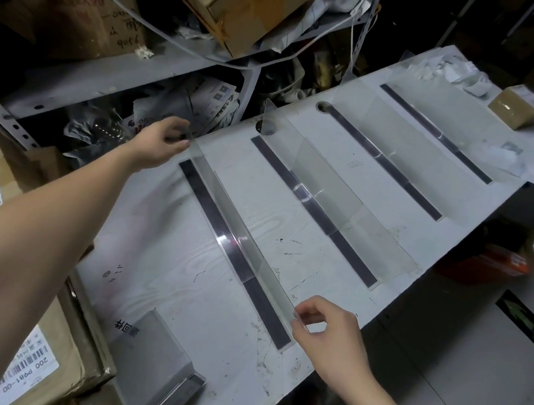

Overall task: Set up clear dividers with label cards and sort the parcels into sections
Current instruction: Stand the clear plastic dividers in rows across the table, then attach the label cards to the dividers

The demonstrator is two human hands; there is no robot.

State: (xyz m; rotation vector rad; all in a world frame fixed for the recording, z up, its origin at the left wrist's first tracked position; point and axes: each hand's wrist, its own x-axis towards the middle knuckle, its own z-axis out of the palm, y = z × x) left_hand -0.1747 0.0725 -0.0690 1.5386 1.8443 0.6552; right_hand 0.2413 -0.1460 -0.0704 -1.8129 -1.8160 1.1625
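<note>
Both hands pinch the clear divider (238,229) at frame centre: left hand (159,144) its far end, right hand (326,332) its near end. It stands on the white table (184,249), seemingly along a dark strip (220,233). Setting-up step; next, press it straight.

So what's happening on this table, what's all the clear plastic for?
A person is fitting a clear divider onto a white table. The left hand pinches its far end and the right hand its near end, lining it up along a dark strip. Three more dividers already stand further along. No parcels are sorted yet: a small cardboard box sits at the far end, and a clear label holder waits near the front edge.
</note>
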